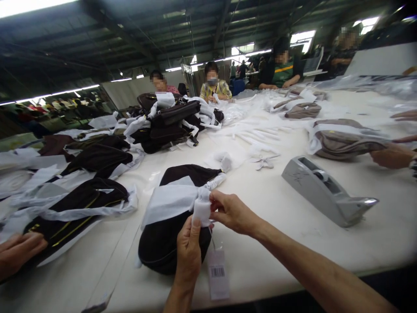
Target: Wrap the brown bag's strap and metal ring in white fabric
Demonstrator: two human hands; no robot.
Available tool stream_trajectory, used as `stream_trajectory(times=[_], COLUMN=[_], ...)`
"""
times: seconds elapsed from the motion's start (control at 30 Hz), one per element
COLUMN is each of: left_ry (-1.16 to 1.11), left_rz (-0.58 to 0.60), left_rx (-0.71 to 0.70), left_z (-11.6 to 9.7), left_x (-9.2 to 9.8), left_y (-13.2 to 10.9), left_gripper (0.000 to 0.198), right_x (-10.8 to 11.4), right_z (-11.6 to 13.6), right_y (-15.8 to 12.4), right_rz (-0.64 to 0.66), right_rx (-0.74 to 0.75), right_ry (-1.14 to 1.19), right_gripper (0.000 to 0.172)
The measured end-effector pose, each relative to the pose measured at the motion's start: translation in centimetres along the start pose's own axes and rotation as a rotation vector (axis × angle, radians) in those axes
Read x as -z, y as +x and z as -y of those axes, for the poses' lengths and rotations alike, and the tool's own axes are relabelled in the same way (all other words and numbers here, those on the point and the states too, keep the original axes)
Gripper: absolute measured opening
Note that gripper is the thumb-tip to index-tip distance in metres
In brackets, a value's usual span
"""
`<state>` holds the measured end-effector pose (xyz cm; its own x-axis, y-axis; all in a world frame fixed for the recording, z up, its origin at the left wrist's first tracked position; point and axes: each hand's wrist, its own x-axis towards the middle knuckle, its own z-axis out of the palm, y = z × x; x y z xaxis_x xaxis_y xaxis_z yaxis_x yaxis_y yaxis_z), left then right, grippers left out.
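A dark brown bag (169,237) lies on the white table (280,243) in front of me, bound with a band of white tissue paper (169,200). My left hand (189,250) and my right hand (233,212) both pinch the gathered end of that paper at the bag's right side. A white barcode tag (217,273) hangs from the bag below my hands.
A grey tape dispenser (325,191) sits to the right. More wrapped dark bags (81,204) lie left, a pile (169,126) farther back, taupe bags (342,141) right. Another person's hand (18,252) rests at lower left, a co-worker's hands (395,154) at right. Several people sit at the far end.
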<state>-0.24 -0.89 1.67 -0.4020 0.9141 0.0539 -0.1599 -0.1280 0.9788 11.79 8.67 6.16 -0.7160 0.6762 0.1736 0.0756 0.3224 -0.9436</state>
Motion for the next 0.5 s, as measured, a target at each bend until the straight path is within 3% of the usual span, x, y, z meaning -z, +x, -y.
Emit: stream_trajectory(times=[0.13,0.23,0.37,0.5], left_ry=[-0.074,-0.072,0.022,0.098], left_rz=[-0.058,-0.115,-0.191,-0.178], left_rx=[-0.03,-0.014,-0.012,0.009], left_z=[0.4,0.5,0.7,1.0], left_x=[0.1,0.0,-0.2,-0.3], left_y=[0.1,0.1,0.3,0.3], left_gripper=[0.027,0.029,0.035,0.04], right_x=[-1.1,-2.1,-3.2,-4.0], right_z=[-0.3,-0.6,-0.5,-0.5], right_y=[-0.2,-0.8,-1.6,-2.0], right_rz=[-0.119,-0.22,-0.221,-0.276], right_rx=[-0.009,-0.011,-0.041,-0.115], right_ry=[0.024,0.013,0.133,0.152], right_gripper=[0.02,0.004,0.022,0.014])
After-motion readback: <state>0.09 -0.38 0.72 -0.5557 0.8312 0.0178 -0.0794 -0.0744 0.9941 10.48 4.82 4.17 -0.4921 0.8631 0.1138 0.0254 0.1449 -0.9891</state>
